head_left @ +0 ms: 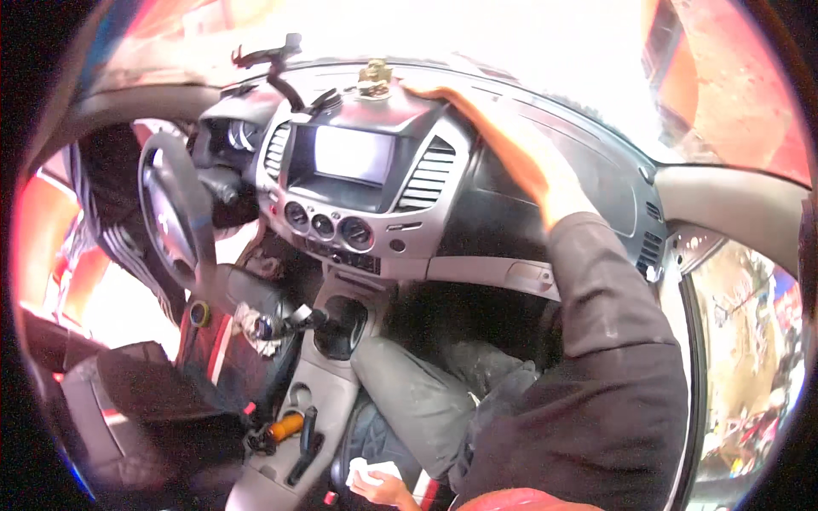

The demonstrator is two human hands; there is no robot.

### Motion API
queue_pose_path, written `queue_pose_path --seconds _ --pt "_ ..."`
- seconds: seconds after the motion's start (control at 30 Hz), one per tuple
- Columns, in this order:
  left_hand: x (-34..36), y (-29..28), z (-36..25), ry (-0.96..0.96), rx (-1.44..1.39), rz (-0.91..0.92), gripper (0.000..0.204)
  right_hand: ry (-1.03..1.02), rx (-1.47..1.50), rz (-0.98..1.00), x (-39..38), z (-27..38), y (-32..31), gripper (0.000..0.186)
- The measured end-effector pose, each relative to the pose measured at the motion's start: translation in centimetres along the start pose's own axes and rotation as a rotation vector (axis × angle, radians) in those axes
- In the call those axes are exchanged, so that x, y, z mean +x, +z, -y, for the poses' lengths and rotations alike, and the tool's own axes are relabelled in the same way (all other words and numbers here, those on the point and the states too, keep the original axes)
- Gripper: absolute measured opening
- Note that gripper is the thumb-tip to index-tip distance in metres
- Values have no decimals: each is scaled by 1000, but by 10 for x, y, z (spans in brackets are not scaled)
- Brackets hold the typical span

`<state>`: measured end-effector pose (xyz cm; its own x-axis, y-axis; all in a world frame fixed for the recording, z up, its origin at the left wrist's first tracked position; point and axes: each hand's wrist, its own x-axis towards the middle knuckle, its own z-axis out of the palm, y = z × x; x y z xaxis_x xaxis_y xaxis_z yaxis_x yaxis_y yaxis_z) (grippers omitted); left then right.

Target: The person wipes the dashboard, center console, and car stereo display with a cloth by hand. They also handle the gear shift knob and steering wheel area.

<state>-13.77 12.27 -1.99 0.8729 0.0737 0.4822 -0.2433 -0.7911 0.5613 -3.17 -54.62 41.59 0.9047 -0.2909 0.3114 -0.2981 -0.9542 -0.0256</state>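
My right arm reaches up across the car's dashboard [545, 200], and my right hand [439, 92] lies on its top. Its fingers look stretched out flat, their tips close beside a small gold-coloured figurine [375, 78]; bright glare washes out the detail. Low in the view, by the seat edge, my left hand [382, 490] is closed around a crumpled white cloth [373, 470]. Below the figurine, the centre panel carries a screen [351, 155], air vents [428, 175] and round control knobs [322, 225].
A phone holder [277, 72] stands on the dashboard, left of the figurine. The steering wheel [175, 209] is farther left, with a person in dark striped clothing [111, 200] beyond. Between the seats are the gear lever [317, 318], an orange-handled object [285, 426] and the handbrake [305, 443].
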Motion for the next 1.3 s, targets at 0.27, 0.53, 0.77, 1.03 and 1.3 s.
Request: queue_pose_path --seconds 0.27,0.53,0.77,1.03,1.3 --pt "67 -64 -103 344 124 95 23 -21 51 -14 -16 8 10 45" --pt "-6 8 7 -97 -38 101 28 -108 354 -31 -71 2 2 43" --pt "8 -6 -13 -11 -104 101 31 221 459 -153 -76 -26 -28 32" --pt "3 -9 -9 -71 -91 67 30 170 243 -46 -3 0 -16 29" --pt "3 -2 -8 -6 -78 51 29 93 141 111 21 -34 -26 31"
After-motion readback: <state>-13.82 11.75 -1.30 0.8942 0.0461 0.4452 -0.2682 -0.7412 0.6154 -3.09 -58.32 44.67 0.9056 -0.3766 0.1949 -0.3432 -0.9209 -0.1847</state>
